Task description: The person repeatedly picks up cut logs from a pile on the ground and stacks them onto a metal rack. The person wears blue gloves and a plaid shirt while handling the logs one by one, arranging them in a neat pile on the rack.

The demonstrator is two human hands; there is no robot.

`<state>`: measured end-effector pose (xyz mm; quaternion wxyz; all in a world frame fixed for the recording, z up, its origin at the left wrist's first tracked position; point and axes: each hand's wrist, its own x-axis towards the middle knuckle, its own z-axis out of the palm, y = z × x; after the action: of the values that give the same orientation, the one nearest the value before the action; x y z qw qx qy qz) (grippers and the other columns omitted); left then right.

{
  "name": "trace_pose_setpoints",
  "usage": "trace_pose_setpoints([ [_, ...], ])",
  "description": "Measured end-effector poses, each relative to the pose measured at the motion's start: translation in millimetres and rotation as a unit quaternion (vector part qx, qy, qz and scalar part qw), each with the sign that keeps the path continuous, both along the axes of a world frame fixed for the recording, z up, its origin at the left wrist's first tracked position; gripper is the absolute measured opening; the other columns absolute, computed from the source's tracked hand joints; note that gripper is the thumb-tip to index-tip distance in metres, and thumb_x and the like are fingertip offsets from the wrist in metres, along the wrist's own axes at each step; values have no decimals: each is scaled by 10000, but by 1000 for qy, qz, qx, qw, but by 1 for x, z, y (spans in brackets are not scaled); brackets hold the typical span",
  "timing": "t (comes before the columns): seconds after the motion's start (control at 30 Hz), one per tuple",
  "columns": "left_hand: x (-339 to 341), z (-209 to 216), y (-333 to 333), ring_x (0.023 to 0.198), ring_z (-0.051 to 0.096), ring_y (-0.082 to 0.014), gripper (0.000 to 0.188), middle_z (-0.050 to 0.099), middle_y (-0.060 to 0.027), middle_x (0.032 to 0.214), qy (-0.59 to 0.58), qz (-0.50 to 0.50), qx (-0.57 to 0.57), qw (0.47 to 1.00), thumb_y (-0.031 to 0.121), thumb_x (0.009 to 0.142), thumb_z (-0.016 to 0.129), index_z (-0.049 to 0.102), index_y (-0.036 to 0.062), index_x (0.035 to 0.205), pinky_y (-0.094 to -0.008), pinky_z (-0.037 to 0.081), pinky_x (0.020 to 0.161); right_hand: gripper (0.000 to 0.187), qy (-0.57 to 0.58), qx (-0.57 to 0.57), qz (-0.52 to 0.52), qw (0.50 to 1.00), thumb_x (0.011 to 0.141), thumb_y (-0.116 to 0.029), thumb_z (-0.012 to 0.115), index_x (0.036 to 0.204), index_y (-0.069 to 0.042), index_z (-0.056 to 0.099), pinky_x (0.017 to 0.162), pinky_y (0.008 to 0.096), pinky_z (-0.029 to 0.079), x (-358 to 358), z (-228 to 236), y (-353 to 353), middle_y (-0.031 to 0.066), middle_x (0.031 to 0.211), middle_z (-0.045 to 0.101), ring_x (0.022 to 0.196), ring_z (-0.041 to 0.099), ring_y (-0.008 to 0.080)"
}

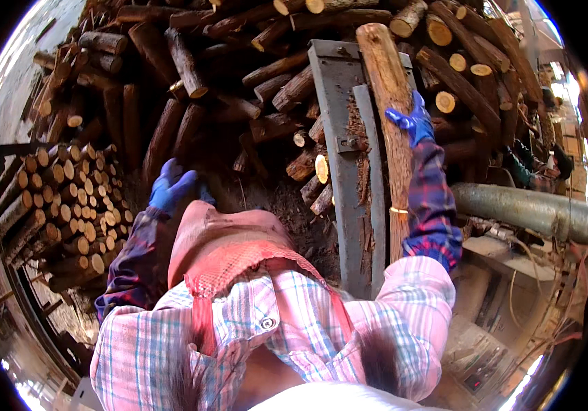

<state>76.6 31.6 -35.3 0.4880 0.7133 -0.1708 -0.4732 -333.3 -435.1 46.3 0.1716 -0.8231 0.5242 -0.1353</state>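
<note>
Apron [229, 236] nearest, presumably worn against bark dirt. Left hand [172, 189], blue-gloved, hovers beside it, fingers loosely spread, nothing seen in it. Right hand [414, 122] lies spread against a long log [384, 75], thumb across, fingers unwrapped; likely just steadying, as the grey metal frame [338, 103] seems to bear it. Left, a neat woodpile [83, 244], ends outward, probably for stability. Beyond, loose heap [185, 65].

Trough [338, 157]: in front, slightly right.
Long log [383, 72]: lengthwise at the trough's right side.
Right hand [415, 122]: on this log's far half.
Log stack [78, 226]: at the left.
Left hand [170, 188]: between the trough and the log stack.
Log heap [295, 89]: behind the trough and on both its sides.
Pipe [527, 210]: right of the long log.
</note>
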Motion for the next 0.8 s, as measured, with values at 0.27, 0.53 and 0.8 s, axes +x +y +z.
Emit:
trace_pose_setpoints([
  [0.27,28,-95,77,1181,498,-326,893,496,-251,1279,-86,116,147,979,452,728,739,348,-62,1345,-395,408,979,898,204,-160,-5,966,699,-408,758,1364,22,335,1051,414,333,33,42,56,239,1360,401,1261,392,368],
  [0.53,156,-181,-68,1128,547,-306,898,561,-215,1217,3,-51,238,970,470,718,719,366,-72,1341,-371,432,946,759,-36,244,113,963,712,-417,750,1280,-11,453,956,426,404,316,-93,121,193,1166,553,1089,525,319],
  [0.8,271,-336,-168,1221,469,-305,772,500,-206,1305,129,108,145,975,436,785,696,422,-59,1311,-389,376,1012,1065,-79,518,138,840,692,-361,812,1444,1,150,1098,416,241,576,-385,36,212,1462,258,1350,260,319],
])
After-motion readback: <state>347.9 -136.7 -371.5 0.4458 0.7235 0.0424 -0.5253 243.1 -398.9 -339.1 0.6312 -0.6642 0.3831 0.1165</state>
